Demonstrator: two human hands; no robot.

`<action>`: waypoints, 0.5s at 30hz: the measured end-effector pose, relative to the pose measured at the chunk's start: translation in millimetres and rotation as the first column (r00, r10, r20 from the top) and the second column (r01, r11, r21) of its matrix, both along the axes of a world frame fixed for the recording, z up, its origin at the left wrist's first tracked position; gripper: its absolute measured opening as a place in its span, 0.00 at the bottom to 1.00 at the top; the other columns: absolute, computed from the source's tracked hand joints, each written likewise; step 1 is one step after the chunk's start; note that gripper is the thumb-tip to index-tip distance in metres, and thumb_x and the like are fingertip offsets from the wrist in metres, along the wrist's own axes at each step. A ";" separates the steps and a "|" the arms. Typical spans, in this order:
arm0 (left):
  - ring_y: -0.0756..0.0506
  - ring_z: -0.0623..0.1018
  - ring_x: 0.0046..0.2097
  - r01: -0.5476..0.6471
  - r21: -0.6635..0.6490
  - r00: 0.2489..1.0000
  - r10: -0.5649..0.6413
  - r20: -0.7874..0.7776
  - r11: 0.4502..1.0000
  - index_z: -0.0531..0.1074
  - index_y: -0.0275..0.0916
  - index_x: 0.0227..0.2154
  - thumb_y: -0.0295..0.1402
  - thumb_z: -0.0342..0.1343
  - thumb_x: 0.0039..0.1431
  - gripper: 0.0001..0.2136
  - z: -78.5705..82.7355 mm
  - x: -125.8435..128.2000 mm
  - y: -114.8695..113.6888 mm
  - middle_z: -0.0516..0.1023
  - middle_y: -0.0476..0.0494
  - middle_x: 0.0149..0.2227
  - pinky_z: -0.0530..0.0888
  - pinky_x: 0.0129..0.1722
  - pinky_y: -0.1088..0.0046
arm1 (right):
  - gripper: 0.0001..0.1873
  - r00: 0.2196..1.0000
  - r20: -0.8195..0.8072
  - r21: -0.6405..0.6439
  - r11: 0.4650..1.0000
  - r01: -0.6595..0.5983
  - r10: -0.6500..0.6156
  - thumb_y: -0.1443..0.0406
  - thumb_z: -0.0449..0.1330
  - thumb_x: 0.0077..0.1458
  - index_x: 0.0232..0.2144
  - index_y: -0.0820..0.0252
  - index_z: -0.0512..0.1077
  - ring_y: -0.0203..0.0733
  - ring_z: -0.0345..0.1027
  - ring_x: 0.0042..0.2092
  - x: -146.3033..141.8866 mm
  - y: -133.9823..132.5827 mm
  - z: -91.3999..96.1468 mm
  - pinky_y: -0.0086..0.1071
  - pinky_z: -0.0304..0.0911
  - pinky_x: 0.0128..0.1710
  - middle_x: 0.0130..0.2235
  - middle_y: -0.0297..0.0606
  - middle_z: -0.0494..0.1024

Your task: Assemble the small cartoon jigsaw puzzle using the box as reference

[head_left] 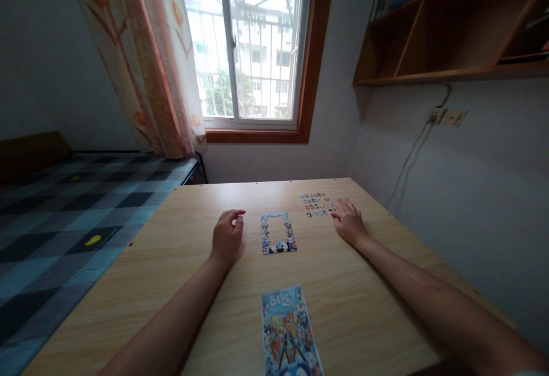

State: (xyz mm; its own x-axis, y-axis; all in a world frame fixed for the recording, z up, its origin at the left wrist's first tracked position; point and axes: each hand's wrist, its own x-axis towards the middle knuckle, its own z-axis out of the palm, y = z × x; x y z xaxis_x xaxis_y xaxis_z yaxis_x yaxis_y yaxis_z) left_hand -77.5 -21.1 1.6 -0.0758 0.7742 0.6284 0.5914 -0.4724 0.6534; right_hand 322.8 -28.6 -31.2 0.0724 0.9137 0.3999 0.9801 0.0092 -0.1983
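A jigsaw puzzle frame (265, 244) lies on the table, its border joined and its middle showing bare wood. My left hand (227, 237) rests just left of it, fingers loosely bent, thumb and forefinger apart, holding nothing. To the upper right of the frame, loose puzzle pieces (315, 200) lie spread in rough rows. My right hand (349, 222) is beside these pieces with its fingers spread. Its forefinger tip reaches the pieces nearest it; whether it touches one I cannot tell. Close to me lies a blue Bluey picture sheet or box (288, 324), cut off by the lower edge.
The light wooden table (171, 284) reaches toward a window (261, 50) with a curtain (150, 67). A bed with a checked cover (47, 216) stands left. On the right wall are a wooden shelf (454, 32) and a socket with a cord (437, 115).
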 end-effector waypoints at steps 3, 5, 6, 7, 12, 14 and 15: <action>0.41 0.78 0.45 0.003 -0.009 1.000 -0.003 -0.007 1.000 0.79 0.38 0.38 0.36 0.48 0.61 0.14 0.0 -0.2 0.7 0.79 0.40 0.41 0.77 0.42 0.66 | 0.20 0.996 0.059 -0.010 0.998 -0.060 0.061 0.68 0.54 0.59 0.48 0.53 0.81 0.59 0.47 0.70 5.2 -39.3 -1.6 0.62 0.47 0.64 0.70 0.44 0.60; 0.40 0.78 0.45 -0.004 -0.021 1.000 0.004 -0.008 1.000 0.79 0.38 0.38 0.36 0.48 0.60 0.14 -0.5 -0.3 1.8 0.79 0.40 0.42 0.77 0.43 0.65 | 0.21 0.993 0.068 -0.011 0.995 -0.096 0.097 0.68 0.54 0.59 0.50 0.52 0.79 0.59 0.48 0.70 10.3 -65.4 -4.3 0.61 0.47 0.64 0.69 0.43 0.61; 0.40 0.78 0.46 -0.009 -0.031 1.000 0.009 -0.005 0.999 0.79 0.38 0.38 0.36 0.48 0.60 0.14 -0.8 -0.4 2.5 0.80 0.40 0.42 0.77 0.43 0.65 | 0.23 0.991 0.064 -0.003 0.993 -0.119 0.119 0.68 0.54 0.59 0.54 0.53 0.77 0.57 0.50 0.70 12.8 -76.7 -5.8 0.59 0.48 0.65 0.69 0.43 0.62; 0.40 0.78 0.46 -0.016 -0.045 1.000 0.016 0.000 0.999 0.79 0.39 0.38 0.36 0.48 0.60 0.15 -1.2 -0.6 3.2 0.80 0.40 0.42 0.76 0.43 0.65 | 0.25 0.989 0.051 0.011 0.990 -0.139 0.138 0.67 0.54 0.59 0.58 0.55 0.73 0.56 0.53 0.68 15.0 -86.1 -7.0 0.55 0.51 0.65 0.67 0.45 0.65; 0.39 0.79 0.45 -0.087 -0.145 0.995 0.092 0.030 0.986 0.80 0.39 0.38 0.36 0.49 0.57 0.15 -3.5 -3.1 8.1 0.81 0.40 0.42 0.75 0.48 0.62 | 0.27 0.989 -0.027 0.034 0.989 -0.145 0.146 0.62 0.54 0.62 0.61 0.64 0.68 0.52 0.66 0.59 16.9 -99.1 -6.7 0.45 0.60 0.60 0.58 0.50 0.75; 0.39 0.79 0.45 -0.111 -0.188 0.993 0.116 0.016 0.976 0.80 0.39 0.38 0.36 0.49 0.56 0.15 -4.6 -4.1 10.5 0.82 0.40 0.42 0.74 0.49 0.61 | 0.23 0.992 -0.033 0.020 0.992 -0.122 0.123 0.60 0.55 0.63 0.57 0.64 0.71 0.52 0.67 0.57 14.3 -92.2 -4.7 0.44 0.60 0.59 0.55 0.50 0.77; 0.40 0.79 0.44 -0.121 -0.204 0.992 0.124 0.002 0.971 0.80 0.39 0.38 0.35 0.49 0.56 0.15 -5.2 -4.4 11.8 0.82 0.40 0.42 0.74 0.49 0.61 | 0.22 0.993 -0.031 0.015 0.993 -0.116 0.117 0.59 0.55 0.63 0.54 0.64 0.73 0.52 0.68 0.56 12.9 -87.8 -3.6 0.42 0.60 0.59 0.54 0.49 0.77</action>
